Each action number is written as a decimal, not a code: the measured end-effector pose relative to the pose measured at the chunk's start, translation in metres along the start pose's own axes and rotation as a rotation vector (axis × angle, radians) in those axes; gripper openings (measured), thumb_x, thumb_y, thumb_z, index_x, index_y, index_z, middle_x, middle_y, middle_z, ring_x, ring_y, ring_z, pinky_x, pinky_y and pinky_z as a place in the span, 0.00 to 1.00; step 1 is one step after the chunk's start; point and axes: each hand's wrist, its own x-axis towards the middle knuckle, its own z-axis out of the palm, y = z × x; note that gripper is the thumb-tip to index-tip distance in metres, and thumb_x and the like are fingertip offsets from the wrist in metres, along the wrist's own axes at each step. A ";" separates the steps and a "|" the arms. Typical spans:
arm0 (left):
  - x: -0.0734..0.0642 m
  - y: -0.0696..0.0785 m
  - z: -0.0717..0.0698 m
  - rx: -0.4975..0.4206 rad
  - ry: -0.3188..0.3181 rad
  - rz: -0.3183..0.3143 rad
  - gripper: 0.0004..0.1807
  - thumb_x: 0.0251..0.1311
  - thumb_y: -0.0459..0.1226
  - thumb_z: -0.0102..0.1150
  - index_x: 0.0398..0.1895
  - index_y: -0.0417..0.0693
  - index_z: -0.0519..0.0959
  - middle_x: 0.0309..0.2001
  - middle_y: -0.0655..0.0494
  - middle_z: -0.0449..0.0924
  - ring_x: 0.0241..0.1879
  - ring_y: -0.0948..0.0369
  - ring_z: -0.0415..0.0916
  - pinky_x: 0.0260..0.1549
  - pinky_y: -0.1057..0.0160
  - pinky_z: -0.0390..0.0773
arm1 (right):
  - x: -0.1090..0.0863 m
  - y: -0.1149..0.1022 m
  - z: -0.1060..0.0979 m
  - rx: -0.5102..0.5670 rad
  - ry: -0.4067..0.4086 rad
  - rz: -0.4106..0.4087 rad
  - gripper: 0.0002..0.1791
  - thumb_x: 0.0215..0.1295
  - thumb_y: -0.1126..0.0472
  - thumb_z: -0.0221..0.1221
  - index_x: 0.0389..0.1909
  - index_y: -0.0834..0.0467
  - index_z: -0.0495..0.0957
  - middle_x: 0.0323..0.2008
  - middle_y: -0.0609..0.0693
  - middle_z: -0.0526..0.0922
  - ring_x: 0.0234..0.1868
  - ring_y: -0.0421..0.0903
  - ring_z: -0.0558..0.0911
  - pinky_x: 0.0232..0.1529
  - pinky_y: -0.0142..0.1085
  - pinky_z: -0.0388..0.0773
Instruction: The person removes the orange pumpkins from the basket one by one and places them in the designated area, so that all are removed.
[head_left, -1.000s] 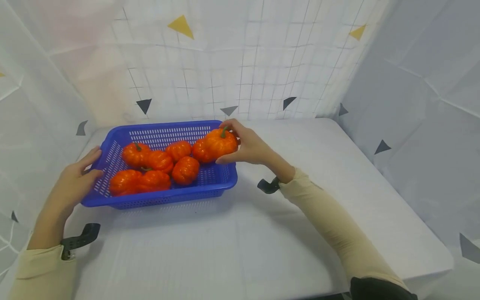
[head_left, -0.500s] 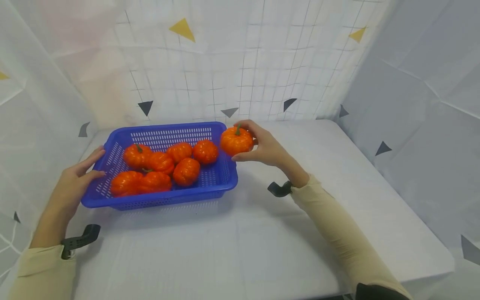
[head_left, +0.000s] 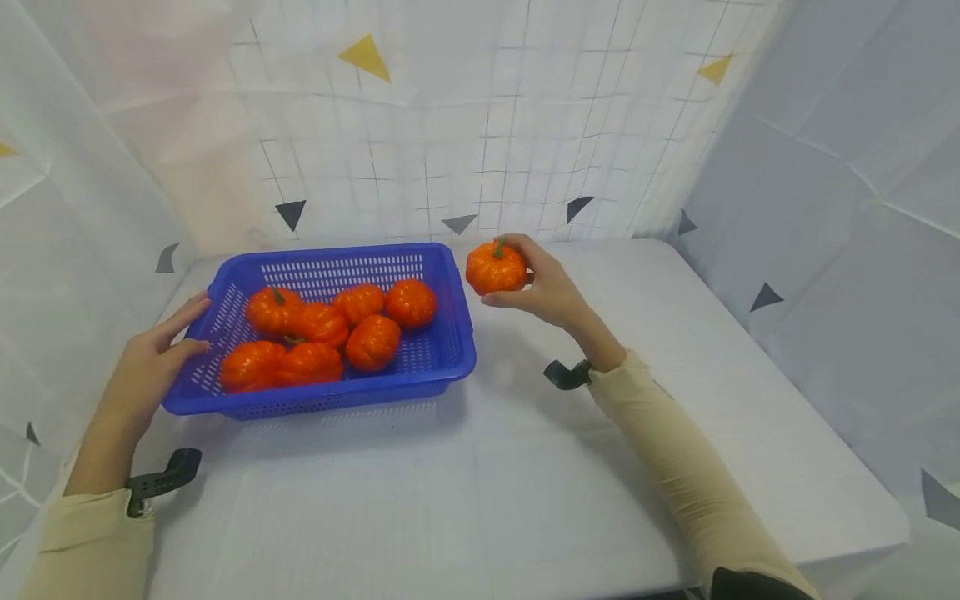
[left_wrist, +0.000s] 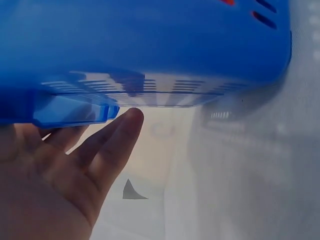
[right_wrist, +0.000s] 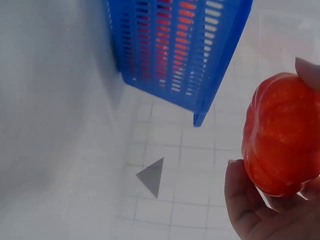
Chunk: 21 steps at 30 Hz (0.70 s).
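My right hand (head_left: 551, 292) holds an orange mini pumpkin (head_left: 497, 268) with a green stem, thumb below and fingers behind it. It is up in the air just right of the blue plastic basket (head_left: 405, 385). In the right wrist view the ribbed pumpkin (right_wrist: 282, 135) sits between thumb and fingers, apart from the basket wall. My left hand (head_left: 144, 367) grips the basket's left rim, its thumb reaching over the edge. The left wrist view has the fingers (left_wrist: 117, 145) against the basket's outside. Several more mini pumpkins (head_left: 372, 342) lie inside the basket.
The basket stands on the left part of a white-covered table (head_left: 480, 492). Behind it rises a white sheet with grid lines (head_left: 540, 125) and coloured triangles; a grey sheet (head_left: 840, 208) hangs along the right side. A black camera mount (head_left: 567, 375) sticks out from the right wrist.
My right hand has carried the pumpkin from above the basket's right end out past its rim, to the right and slightly up. The left hand stays at the basket.
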 end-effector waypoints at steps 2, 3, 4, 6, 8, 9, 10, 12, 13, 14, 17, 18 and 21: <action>0.000 0.000 0.000 0.020 -0.001 0.012 0.32 0.81 0.43 0.45 0.84 0.53 0.55 0.83 0.57 0.48 0.81 0.50 0.37 0.71 0.29 0.42 | 0.002 0.005 -0.002 -0.006 0.033 0.033 0.43 0.57 0.56 0.78 0.71 0.54 0.68 0.62 0.51 0.76 0.59 0.51 0.76 0.57 0.48 0.81; 0.000 0.001 0.000 0.028 -0.003 0.017 0.32 0.81 0.43 0.45 0.84 0.53 0.55 0.83 0.57 0.48 0.81 0.50 0.38 0.71 0.29 0.42 | 0.003 0.008 -0.002 -0.008 0.046 0.050 0.43 0.57 0.56 0.78 0.71 0.54 0.68 0.62 0.51 0.76 0.59 0.51 0.76 0.57 0.49 0.81; 0.000 0.001 0.000 0.036 -0.004 0.021 0.32 0.81 0.43 0.45 0.84 0.53 0.55 0.83 0.56 0.47 0.81 0.49 0.38 0.71 0.29 0.42 | 0.004 0.011 -0.003 -0.012 0.057 0.066 0.42 0.57 0.56 0.78 0.71 0.54 0.68 0.62 0.51 0.76 0.60 0.52 0.76 0.58 0.49 0.81; 0.000 0.001 0.000 0.040 -0.008 0.028 0.32 0.81 0.42 0.44 0.84 0.52 0.54 0.83 0.55 0.47 0.81 0.49 0.38 0.71 0.28 0.41 | 0.006 0.017 -0.004 -0.013 0.075 0.101 0.42 0.57 0.55 0.77 0.71 0.53 0.68 0.63 0.51 0.76 0.60 0.52 0.76 0.58 0.48 0.80; 0.000 0.001 -0.001 0.042 -0.011 0.030 0.32 0.81 0.42 0.44 0.84 0.52 0.54 0.83 0.54 0.46 0.81 0.48 0.37 0.71 0.28 0.41 | 0.008 0.023 -0.005 -0.015 0.086 0.131 0.43 0.58 0.55 0.77 0.71 0.53 0.68 0.64 0.52 0.75 0.60 0.53 0.75 0.60 0.49 0.80; 0.000 0.001 -0.001 0.046 -0.010 0.031 0.32 0.81 0.42 0.44 0.84 0.52 0.54 0.83 0.54 0.46 0.81 0.48 0.37 0.70 0.28 0.41 | 0.009 0.025 -0.005 -0.017 0.091 0.145 0.43 0.58 0.54 0.77 0.72 0.53 0.67 0.64 0.52 0.75 0.60 0.53 0.75 0.60 0.49 0.79; 0.000 0.001 -0.001 0.049 -0.009 0.032 0.32 0.81 0.42 0.44 0.84 0.52 0.54 0.83 0.54 0.46 0.81 0.48 0.37 0.70 0.27 0.41 | 0.009 0.028 -0.005 -0.018 0.097 0.156 0.43 0.58 0.54 0.77 0.72 0.53 0.67 0.65 0.53 0.74 0.61 0.53 0.75 0.61 0.49 0.79; 0.000 0.001 0.000 0.051 -0.007 0.031 0.32 0.81 0.42 0.44 0.84 0.53 0.54 0.83 0.54 0.46 0.81 0.48 0.37 0.70 0.27 0.41 | 0.011 0.032 -0.004 -0.027 0.107 0.176 0.44 0.57 0.53 0.77 0.72 0.53 0.67 0.66 0.53 0.73 0.62 0.54 0.74 0.62 0.51 0.78; -0.001 0.001 0.000 0.052 -0.006 0.030 0.32 0.81 0.43 0.44 0.84 0.53 0.54 0.83 0.54 0.46 0.81 0.48 0.37 0.70 0.27 0.41 | 0.011 0.034 -0.004 -0.034 0.109 0.188 0.44 0.57 0.52 0.77 0.73 0.53 0.67 0.67 0.54 0.73 0.63 0.54 0.74 0.63 0.51 0.77; -0.001 0.001 0.000 0.054 -0.005 0.029 0.32 0.81 0.43 0.44 0.84 0.53 0.54 0.83 0.54 0.46 0.81 0.48 0.37 0.70 0.27 0.42 | 0.012 0.037 -0.003 -0.041 0.111 0.198 0.45 0.57 0.52 0.77 0.73 0.53 0.67 0.67 0.54 0.73 0.63 0.55 0.74 0.64 0.52 0.77; -0.001 0.000 0.000 0.050 -0.007 0.020 0.32 0.81 0.43 0.44 0.84 0.53 0.53 0.83 0.55 0.46 0.81 0.47 0.36 0.70 0.27 0.41 | 0.013 0.046 -0.002 -0.068 0.110 0.225 0.46 0.56 0.51 0.78 0.73 0.54 0.67 0.67 0.54 0.73 0.65 0.56 0.73 0.66 0.54 0.74; -0.001 0.001 0.000 0.049 -0.008 0.018 0.32 0.81 0.43 0.44 0.84 0.53 0.53 0.83 0.55 0.45 0.81 0.46 0.36 0.69 0.26 0.41 | 0.013 0.049 -0.001 -0.077 0.110 0.234 0.46 0.56 0.51 0.78 0.73 0.54 0.67 0.67 0.54 0.73 0.65 0.56 0.73 0.66 0.53 0.74; -0.001 0.001 0.000 0.049 -0.012 0.019 0.32 0.81 0.43 0.44 0.84 0.52 0.53 0.83 0.55 0.45 0.81 0.46 0.36 0.69 0.26 0.41 | 0.013 0.058 0.000 -0.096 0.111 0.265 0.46 0.56 0.51 0.78 0.73 0.55 0.68 0.68 0.55 0.73 0.65 0.56 0.73 0.67 0.54 0.73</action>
